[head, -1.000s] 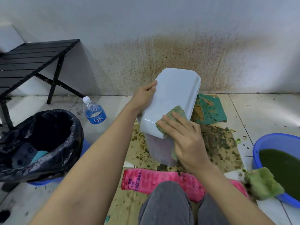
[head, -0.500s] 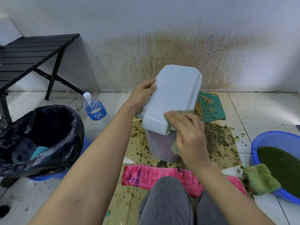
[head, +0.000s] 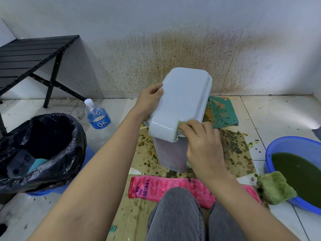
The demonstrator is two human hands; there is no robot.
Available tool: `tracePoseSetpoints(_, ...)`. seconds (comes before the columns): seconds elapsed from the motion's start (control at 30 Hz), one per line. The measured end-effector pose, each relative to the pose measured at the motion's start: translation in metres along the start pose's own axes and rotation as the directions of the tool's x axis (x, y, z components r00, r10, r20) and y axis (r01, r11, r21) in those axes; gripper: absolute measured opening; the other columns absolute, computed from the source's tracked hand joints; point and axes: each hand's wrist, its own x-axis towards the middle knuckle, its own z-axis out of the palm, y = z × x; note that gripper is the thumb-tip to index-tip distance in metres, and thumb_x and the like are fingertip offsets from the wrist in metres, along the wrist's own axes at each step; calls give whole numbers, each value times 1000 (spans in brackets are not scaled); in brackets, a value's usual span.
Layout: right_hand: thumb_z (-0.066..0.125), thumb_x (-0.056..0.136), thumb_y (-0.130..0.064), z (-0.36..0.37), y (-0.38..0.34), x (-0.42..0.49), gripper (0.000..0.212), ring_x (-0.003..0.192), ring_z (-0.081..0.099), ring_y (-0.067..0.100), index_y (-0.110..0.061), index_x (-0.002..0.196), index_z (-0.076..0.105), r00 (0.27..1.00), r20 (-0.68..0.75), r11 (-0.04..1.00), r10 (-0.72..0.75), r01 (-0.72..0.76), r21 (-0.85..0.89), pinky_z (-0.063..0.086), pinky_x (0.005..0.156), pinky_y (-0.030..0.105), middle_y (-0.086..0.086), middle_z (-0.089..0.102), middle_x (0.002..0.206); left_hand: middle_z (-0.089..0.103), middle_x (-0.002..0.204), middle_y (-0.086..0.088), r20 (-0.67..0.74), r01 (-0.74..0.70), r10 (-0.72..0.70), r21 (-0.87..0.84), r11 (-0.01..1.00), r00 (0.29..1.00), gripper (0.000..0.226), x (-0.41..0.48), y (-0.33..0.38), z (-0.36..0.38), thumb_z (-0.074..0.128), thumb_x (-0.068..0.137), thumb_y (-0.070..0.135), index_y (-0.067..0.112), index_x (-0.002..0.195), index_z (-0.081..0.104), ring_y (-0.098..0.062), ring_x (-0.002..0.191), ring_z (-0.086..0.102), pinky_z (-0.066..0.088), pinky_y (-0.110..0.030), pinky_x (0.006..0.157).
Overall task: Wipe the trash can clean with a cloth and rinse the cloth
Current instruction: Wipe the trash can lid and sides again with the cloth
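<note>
While left hand grips trash can, right hand cloth, basin holds green water.

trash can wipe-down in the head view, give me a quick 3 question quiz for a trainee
1. True or false: the left hand grips the left edge of the white trash can lid.
2. The green cloth under the right hand is pressed on: A the lid's near right corner; B the water bottle; C the black bin bag.
3. What fills the blue basin?
Key: 1 true; 2 A; 3 dark green water.
</note>
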Motion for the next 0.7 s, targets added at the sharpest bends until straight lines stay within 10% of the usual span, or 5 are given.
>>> tracePoseSetpoints(0.2,50,91,5,-19,12,19,32,91,51,29,-15,104,72,951,300,971,77,-139,193,44,70,43,0,56,99,60,136,-4,-3,12,-12,7,1000,1000,40,-5,1,4,50,103,17,12,144,51,-21,118,61,52,-31,95)
tracePoseSetpoints(0.33,60,94,-6,-27,20,19,16,102,58,23,-12,106,70,965,204,867,164,-240,436,49,87,44,-4,61,101,61,136,-3,-23,-3,4,24,1000,1000,40,-3,2,3,52,103,18,13,142,53,-19,117,61,51,-30,96)
tracePoseSetpoints(0.57,71,75,9,-5,1,9,29,81,57,31,-10,96,70,993,91,991,79,-88,100,38,62,36,5,66,97,60,136,-3,-20,2,-1,47,999,1000,40,-3,2,3,51,103,19,13,143,51,-19,119,61,50,-35,101)
tracePoseSetpoints(0.7,61,84,6,-19,3,27,30,90,51,31,-13,106,68,950,313,1000,12,-10,-8,35,67,38,6,57,103,60,136,-2,-22,6,-5,62,998,1000,41,-4,2,3,50,103,20,14,144,51,-19,118,61,51,-34,99)
